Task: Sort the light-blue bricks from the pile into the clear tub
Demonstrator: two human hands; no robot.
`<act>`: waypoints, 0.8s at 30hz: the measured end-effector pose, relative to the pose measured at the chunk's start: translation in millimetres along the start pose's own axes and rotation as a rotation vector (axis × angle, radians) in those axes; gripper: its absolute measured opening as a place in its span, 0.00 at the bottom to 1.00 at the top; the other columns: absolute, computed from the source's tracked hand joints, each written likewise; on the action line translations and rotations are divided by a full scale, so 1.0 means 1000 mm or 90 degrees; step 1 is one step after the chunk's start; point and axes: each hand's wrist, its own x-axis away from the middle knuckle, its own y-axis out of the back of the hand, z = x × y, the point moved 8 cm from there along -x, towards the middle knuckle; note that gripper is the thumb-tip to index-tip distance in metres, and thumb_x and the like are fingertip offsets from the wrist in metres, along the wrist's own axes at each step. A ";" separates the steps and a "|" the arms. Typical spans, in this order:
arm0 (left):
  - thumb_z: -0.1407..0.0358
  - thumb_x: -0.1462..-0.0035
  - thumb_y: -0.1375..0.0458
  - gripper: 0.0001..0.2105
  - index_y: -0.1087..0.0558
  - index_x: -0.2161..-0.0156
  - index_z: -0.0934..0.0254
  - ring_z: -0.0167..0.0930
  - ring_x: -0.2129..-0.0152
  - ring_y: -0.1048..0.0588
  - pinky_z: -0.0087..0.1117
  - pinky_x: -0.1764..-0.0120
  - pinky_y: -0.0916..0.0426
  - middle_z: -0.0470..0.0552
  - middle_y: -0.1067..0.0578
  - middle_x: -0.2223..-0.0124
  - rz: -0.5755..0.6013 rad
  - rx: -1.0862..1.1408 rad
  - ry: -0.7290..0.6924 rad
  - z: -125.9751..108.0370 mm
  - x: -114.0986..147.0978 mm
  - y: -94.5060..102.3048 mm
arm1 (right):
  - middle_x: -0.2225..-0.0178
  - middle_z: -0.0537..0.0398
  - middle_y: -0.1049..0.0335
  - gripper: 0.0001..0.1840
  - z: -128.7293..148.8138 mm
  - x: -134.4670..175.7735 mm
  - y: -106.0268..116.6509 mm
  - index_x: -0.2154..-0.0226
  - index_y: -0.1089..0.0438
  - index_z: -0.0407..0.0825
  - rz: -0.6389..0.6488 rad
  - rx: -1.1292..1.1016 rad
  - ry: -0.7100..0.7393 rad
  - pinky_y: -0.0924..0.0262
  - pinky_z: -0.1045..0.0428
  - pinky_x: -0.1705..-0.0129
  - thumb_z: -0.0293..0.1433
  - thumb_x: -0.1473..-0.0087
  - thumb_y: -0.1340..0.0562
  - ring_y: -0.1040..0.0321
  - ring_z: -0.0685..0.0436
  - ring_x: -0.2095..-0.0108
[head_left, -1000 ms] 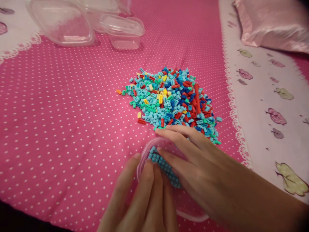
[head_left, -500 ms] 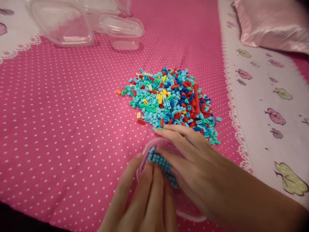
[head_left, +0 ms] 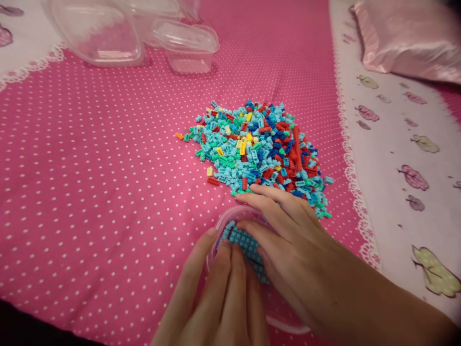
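Note:
A clear plastic container [head_left: 218, 222] stands on the bed before me. Inside it lies a studded slab of joined light-blue toy bricks [head_left: 248, 245], partly hidden by my fingers. My left hand [head_left: 219, 293] reaches in from the near side, its fingertips closed against the slab's near edge and its index finger at the rim. From the right comes my right hand [head_left: 291, 240], with thumb and a finger on the slab and the other fingers bent over the far rim. Just beyond is a heap of small loose toy bricks [head_left: 237, 163] in light blue, dark blue, red, green and yellow.
A large clear container [head_left: 124, 57] and a smaller lidded one [head_left: 190, 62] stand at the back left. The pink dotted bedspread [head_left: 90, 192] has lace-edged pale borders. A shiny pink pillow [head_left: 406, 43] lies at the back right. An orange brick [head_left: 179, 136] sits left of the heap.
The whole view has shifted slightly, so things appear a little further right. Both hands stay on the slab in the container with hardly any movement.

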 end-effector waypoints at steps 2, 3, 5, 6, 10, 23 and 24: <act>0.75 0.37 0.50 0.15 0.20 0.56 0.73 0.38 0.49 0.22 0.44 0.29 0.41 0.56 0.17 0.54 -0.010 -0.002 0.006 0.000 0.000 0.001 | 0.40 0.34 0.29 0.20 0.000 0.002 0.000 0.50 0.25 0.36 0.014 -0.002 0.008 0.35 0.31 0.39 0.21 0.35 0.49 0.39 0.27 0.36; 0.74 0.37 0.50 0.15 0.20 0.56 0.73 0.38 0.49 0.22 0.43 0.28 0.42 0.55 0.17 0.54 -0.005 -0.003 0.008 0.000 0.000 0.000 | 0.39 0.35 0.30 0.19 0.000 0.003 0.000 0.49 0.25 0.36 0.021 -0.005 0.009 0.35 0.31 0.38 0.22 0.35 0.48 0.40 0.27 0.35; 0.74 0.37 0.50 0.15 0.20 0.56 0.71 0.37 0.50 0.22 0.43 0.28 0.43 0.54 0.17 0.55 0.016 -0.009 0.004 0.000 -0.001 0.000 | 0.38 0.35 0.30 0.20 -0.001 0.004 0.000 0.48 0.25 0.36 0.034 -0.014 0.005 0.36 0.31 0.37 0.22 0.35 0.48 0.41 0.27 0.34; 0.74 0.37 0.50 0.15 0.20 0.56 0.71 0.37 0.51 0.22 0.43 0.27 0.44 0.54 0.16 0.55 0.029 -0.013 0.000 -0.001 -0.001 0.000 | 0.38 0.35 0.31 0.20 -0.002 0.005 0.000 0.47 0.26 0.37 0.039 -0.021 0.003 0.37 0.31 0.37 0.22 0.35 0.48 0.41 0.27 0.34; 0.74 0.36 0.50 0.15 0.20 0.57 0.71 0.37 0.52 0.21 0.43 0.27 0.45 0.54 0.16 0.56 0.040 -0.015 -0.008 -0.002 -0.001 0.001 | 0.38 0.38 0.30 0.20 -0.001 0.005 0.004 0.47 0.25 0.39 0.042 -0.030 -0.008 0.36 0.32 0.36 0.22 0.33 0.48 0.39 0.29 0.35; 0.75 0.37 0.50 0.15 0.20 0.56 0.71 0.37 0.43 0.24 0.43 0.28 0.41 0.55 0.17 0.54 -0.019 -0.007 0.012 0.000 0.002 0.001 | 0.41 0.35 0.27 0.21 0.002 0.000 0.007 0.51 0.23 0.37 0.026 -0.023 0.011 0.31 0.31 0.40 0.23 0.36 0.49 0.34 0.26 0.38; 0.75 0.37 0.50 0.15 0.20 0.56 0.71 0.37 0.43 0.24 0.43 0.28 0.41 0.55 0.17 0.54 -0.015 -0.006 0.013 0.000 0.002 0.001 | 0.40 0.36 0.27 0.21 0.001 0.000 0.007 0.51 0.23 0.37 0.027 -0.027 0.007 0.31 0.32 0.40 0.23 0.36 0.49 0.34 0.26 0.38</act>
